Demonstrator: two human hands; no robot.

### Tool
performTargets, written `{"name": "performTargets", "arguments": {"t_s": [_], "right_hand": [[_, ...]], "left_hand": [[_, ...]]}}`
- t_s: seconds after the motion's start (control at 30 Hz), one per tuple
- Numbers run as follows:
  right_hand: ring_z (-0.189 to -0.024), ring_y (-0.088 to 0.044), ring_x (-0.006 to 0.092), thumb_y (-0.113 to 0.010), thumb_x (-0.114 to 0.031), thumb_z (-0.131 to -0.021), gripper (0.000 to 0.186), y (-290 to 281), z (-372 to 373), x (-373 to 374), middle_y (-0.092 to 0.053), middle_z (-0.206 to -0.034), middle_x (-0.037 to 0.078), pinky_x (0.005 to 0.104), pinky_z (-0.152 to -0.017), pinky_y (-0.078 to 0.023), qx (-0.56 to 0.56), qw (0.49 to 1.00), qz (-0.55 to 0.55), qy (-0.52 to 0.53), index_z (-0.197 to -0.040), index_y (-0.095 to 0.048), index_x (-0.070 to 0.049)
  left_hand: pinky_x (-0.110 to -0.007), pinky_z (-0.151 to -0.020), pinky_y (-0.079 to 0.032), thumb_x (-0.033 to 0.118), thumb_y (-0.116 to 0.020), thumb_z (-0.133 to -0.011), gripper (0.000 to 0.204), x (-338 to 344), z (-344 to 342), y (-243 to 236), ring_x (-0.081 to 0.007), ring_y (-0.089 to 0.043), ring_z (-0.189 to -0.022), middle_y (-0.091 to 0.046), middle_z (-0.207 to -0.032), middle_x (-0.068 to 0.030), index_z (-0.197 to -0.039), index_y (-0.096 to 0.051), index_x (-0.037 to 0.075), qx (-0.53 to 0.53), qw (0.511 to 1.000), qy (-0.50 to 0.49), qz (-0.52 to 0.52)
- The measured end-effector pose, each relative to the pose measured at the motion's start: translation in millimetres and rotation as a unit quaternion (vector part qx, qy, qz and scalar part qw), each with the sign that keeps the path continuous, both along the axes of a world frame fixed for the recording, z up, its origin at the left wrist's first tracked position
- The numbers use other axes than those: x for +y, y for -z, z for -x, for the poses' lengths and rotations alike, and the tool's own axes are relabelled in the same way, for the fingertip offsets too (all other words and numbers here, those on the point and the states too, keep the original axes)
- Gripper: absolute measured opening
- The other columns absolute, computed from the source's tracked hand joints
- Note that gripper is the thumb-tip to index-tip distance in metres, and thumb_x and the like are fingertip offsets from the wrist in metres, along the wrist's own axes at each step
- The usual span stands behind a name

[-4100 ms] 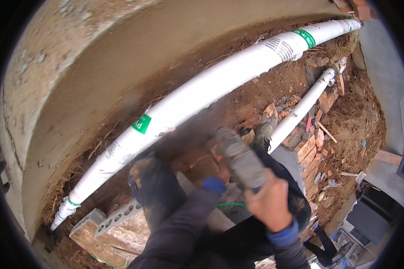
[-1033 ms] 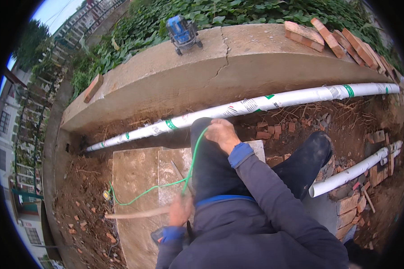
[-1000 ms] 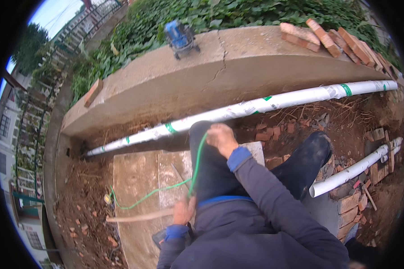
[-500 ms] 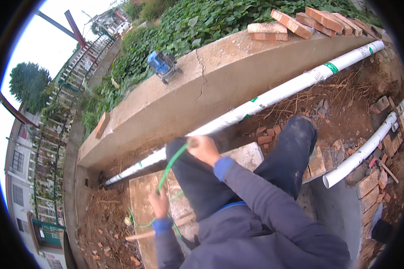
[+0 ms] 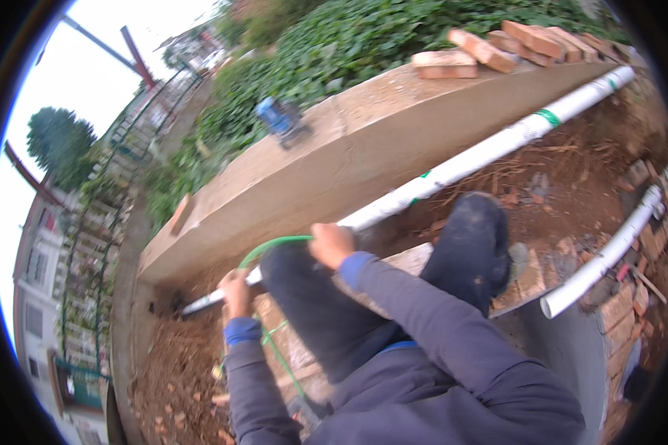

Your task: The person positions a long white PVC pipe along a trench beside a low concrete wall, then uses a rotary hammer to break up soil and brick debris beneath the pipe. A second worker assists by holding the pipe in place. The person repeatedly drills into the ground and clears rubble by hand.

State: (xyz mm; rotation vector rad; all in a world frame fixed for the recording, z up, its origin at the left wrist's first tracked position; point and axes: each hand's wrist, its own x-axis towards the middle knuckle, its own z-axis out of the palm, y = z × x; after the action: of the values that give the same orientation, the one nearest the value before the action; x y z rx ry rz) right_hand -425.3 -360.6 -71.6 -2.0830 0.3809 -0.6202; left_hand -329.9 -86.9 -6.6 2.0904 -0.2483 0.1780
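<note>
A flat green strap point(image 5: 273, 244) bows upward between my two hands, above my left knee. My right hand point(image 5: 332, 246) is closed on one end of it, just in front of the long white pipe point(image 5: 453, 172). Farther left and lower, my left hand point(image 5: 236, 295) is closed round the strap near the pipe's far left stretch. A thinner-looking green length point(image 5: 279, 357) hangs below the left hand over the pale slab; whether it joins the strap I cannot tell. Motion blurs the fingers somewhat.
A concrete wall point(image 5: 364, 152) runs behind the pipe, with a blue and dark device point(image 5: 278, 120) and stacked bricks point(image 5: 482, 50) on top. At right lie a shorter white pipe point(image 5: 601, 256) and broken bricks point(image 5: 617, 326). Loose soil point(image 5: 174, 371) lies at left.
My left hand has moved up and to the left, holding the strap. The strap now arcs more level between the hands. The view has shifted slightly.
</note>
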Motion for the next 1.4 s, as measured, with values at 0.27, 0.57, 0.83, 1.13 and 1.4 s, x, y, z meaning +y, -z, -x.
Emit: {"name": "performTargets", "arguments": {"t_s": [0.27, 0.57, 0.83, 1.13, 1.4], "right_hand": [[-0.098, -0.073, 0.0401, -0.05, -0.017, -0.099, 0.023, 38.9, 12.5, -31.2, -0.073, -0.101, 0.023, 0.0536, -0.082, -0.058, 0.152, 0.988, 0.01, -0.023, -0.103, -0.068, -0.004], [-0.096, -0.073, 0.0428, -0.072, -0.021, -0.089, 0.025, 138.0, 39.1, -19.0, -0.073, -0.096, 0.028, 0.0511, -0.085, -0.058, 0.23, 0.95, -0.206, -0.04, -0.097, -0.076, 0.002], [-0.103, -0.074, 0.0351, -0.064, -0.022, -0.09, 0.031, 212.0, 16.8, -21.2, -0.076, -0.102, 0.024, 0.0454, -0.086, -0.059, 0.181, 0.795, -0.53, 0.234, -0.101, -0.075, 0.005], [-0.118, -0.064, 0.038, -0.054, -0.037, -0.104, 0.052, 233.4, -33.1, -28.4, -0.067, -0.126, 0.029, 0.0442, -0.097, -0.05, 0.144, 0.83, -0.524, 0.125, -0.126, -0.062, 0.01], [-0.129, -0.059, 0.0384, -0.056, -0.029, -0.1, 0.054, 104.8, -76.6, -67.7, -0.062, -0.14, 0.025, 0.0432, -0.109, -0.045, 0.03, 0.95, -0.286, -0.119, -0.146, -0.052, -0.002]], "left_hand": [[-0.036, -0.064, -0.055, 0.027, -0.062, -0.097, 0.025, -55.6, -21.9, 37.2, -0.0189, -0.064, -0.069, -0.064, -0.075, -0.0006, -0.092, -0.074, 0.006, 0.159, 0.963, 0.216, -0.021], [-0.034, -0.067, -0.054, 0.025, -0.066, -0.096, 0.024, -192.6, 38.7, 42.3, -0.0169, -0.065, -0.074, -0.067, -0.079, -0.0018, -0.096, -0.074, 0.003, 0.21, 0.902, 0.356, -0.125], [-0.033, -0.069, -0.054, 0.023, -0.07, -0.096, 0.024, -164.3, 8.0, 28.8, -0.015, -0.066, -0.078, -0.07, -0.083, -0.0029, -0.101, -0.074, 0.001, 0.162, 0.902, 0.317, -0.243], [-0.027, -0.067, -0.05, 0.016, -0.077, -0.095, 0.018, -126.1, 53.5, 20.8, -0.0074, -0.062, -0.075, -0.071, -0.088, -0.0007, -0.103, -0.072, 0.0, 0.252, 0.878, 0.391, -0.111], [-0.027, -0.057, -0.042, 0.021, -0.068, -0.098, 0.022, -67.0, 41.6, 26.1, -0.012, -0.056, -0.064, -0.065, -0.076, -0.0023, -0.107, -0.072, 0.002, 0.085, 0.985, 0.149, 0.005]]}}
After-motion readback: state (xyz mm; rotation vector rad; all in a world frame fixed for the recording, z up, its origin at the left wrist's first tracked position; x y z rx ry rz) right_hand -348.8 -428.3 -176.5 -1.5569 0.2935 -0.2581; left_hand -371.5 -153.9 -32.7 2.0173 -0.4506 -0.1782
